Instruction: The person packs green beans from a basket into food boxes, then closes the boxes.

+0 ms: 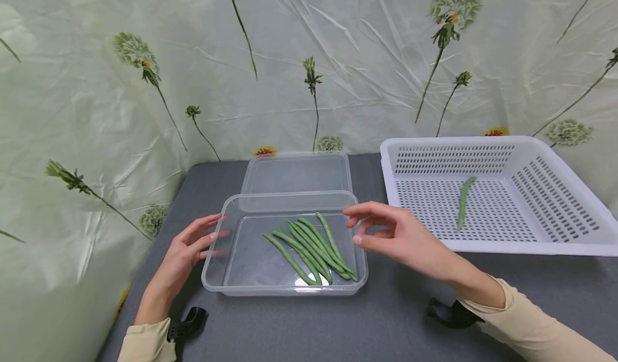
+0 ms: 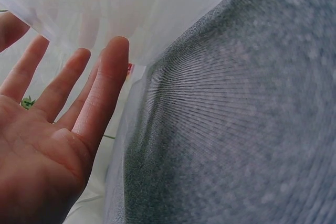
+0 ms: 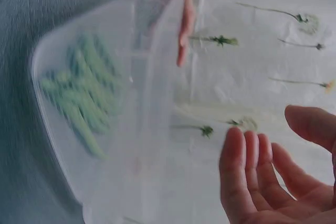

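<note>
Several green beans (image 1: 314,249) lie in a loose bundle in a clear plastic container (image 1: 256,291), mostly toward its right side. My left hand (image 1: 179,256) is at the container's left wall with fingers extended. In the left wrist view its fingertips (image 2: 114,51) come up against the cloudy plastic; I cannot tell how firmly they touch. Just over the right rim hovers my right hand (image 1: 398,233), fingers loosely bent and nothing between them. The right wrist view has this hand (image 3: 268,182) apart from the container, with the beans blurred through its wall.
Behind the container lies a flat translucent lid (image 1: 296,173). At the right stands a white perforated basket (image 1: 487,246) with a single green bean (image 1: 463,204) inside. Grey cloth (image 1: 270,332) covers the table, and a flower-printed sheet (image 1: 289,110) hangs behind and at the left.
</note>
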Tool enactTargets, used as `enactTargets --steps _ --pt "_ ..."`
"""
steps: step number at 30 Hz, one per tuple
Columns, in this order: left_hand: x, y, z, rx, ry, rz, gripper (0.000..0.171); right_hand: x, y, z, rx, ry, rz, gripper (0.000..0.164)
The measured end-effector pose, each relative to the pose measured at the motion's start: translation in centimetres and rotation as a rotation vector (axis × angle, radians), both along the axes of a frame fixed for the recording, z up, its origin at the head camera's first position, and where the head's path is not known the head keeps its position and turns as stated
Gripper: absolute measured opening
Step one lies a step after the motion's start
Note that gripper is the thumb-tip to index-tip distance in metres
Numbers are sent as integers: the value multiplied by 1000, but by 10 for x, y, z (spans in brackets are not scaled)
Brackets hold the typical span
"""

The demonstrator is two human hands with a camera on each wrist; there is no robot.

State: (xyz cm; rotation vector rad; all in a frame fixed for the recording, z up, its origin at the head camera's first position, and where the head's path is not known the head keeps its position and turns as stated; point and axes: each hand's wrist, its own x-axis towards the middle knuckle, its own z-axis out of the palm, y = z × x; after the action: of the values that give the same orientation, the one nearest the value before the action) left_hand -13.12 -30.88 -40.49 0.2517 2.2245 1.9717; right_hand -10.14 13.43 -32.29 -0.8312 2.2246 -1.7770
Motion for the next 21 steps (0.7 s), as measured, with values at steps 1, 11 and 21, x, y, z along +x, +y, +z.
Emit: enactTargets --steps 1,11,21 --pt "0 0 0 -1 0 1 45 1 4 3 17 7 4 38" --pt "0 -1 1 11 -8 2 45 0 51 34 192 102 -85 37" --pt "0 0 0 9 -3 -2 45 -23 106 56 456 162 -191 38"
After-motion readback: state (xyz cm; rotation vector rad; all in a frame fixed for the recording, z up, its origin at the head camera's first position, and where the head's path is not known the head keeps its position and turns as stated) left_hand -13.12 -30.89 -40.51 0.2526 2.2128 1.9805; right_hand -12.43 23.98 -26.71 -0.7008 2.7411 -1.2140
